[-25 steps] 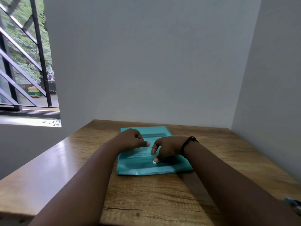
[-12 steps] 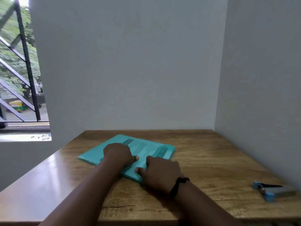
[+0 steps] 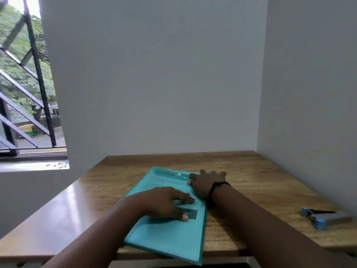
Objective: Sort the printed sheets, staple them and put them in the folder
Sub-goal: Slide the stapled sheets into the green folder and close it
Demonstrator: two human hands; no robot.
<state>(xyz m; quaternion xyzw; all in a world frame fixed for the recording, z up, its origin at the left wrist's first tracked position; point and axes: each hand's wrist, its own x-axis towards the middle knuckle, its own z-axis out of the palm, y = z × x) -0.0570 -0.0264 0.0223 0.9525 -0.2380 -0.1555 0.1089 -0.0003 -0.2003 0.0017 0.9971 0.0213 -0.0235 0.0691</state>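
The teal folder [image 3: 170, 225] lies flat on the wooden desk [image 3: 251, 180], its near corner jutting past the front edge, printed sheets showing faintly through its cover. The risk is that a push toward the person tips it off the desk, or that the slick cover slides and skews the sheets inside. The left hand [image 3: 164, 202] rests palm-down on the folder's middle, fingers straight, grasping nothing. The right hand [image 3: 207, 183] presses flat at its far right edge, fingers spread. A blue stapler [image 3: 320, 219] sits well apart to the right.

Bare table [image 3: 251, 171] right of folder [image 3: 170, 236]; stapler [image 3: 324, 219] near wall [image 3: 309, 93].
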